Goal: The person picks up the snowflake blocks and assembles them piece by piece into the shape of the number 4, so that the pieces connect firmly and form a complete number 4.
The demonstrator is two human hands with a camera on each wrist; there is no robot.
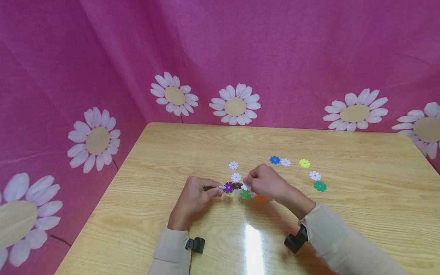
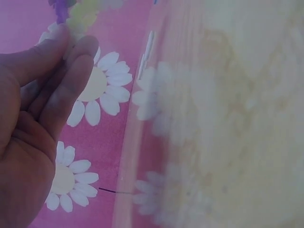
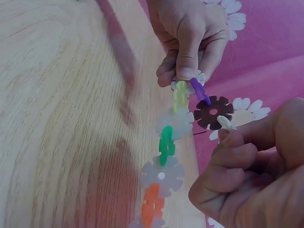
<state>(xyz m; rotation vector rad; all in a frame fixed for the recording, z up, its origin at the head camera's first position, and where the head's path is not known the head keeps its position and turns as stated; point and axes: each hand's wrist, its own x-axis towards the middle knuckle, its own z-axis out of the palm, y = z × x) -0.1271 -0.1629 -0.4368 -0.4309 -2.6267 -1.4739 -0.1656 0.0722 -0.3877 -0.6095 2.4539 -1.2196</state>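
Note:
My left hand point(image 1: 196, 194) pinches a white notched plastic disc point(image 3: 201, 78) between thumb and fingers. A purple disc point(image 3: 200, 91) and a yellow disc point(image 3: 180, 97) branch from it. The purple one joins a brown disc point(image 3: 213, 113). From the yellow disc hangs a chain: a whitish disc point(image 3: 175, 123), a green disc point(image 3: 166, 145), another whitish disc point(image 3: 162, 176) and an orange disc point(image 3: 153, 204). With thumb and fingertips my right hand point(image 1: 268, 182) pinches a small white disc point(image 3: 224, 123) against the brown disc's edge; how deep it sits in the notch I cannot tell.
Two loose white discs point(image 1: 233, 165) lie on the wooden table point(image 1: 165, 152) beyond the hands. Farther right lie a blue disc point(image 1: 275, 160), a lime disc point(image 1: 304, 163), a dark green disc point(image 1: 320, 186) and more white ones. A pink flowered curtain point(image 1: 292, 57) stands behind.

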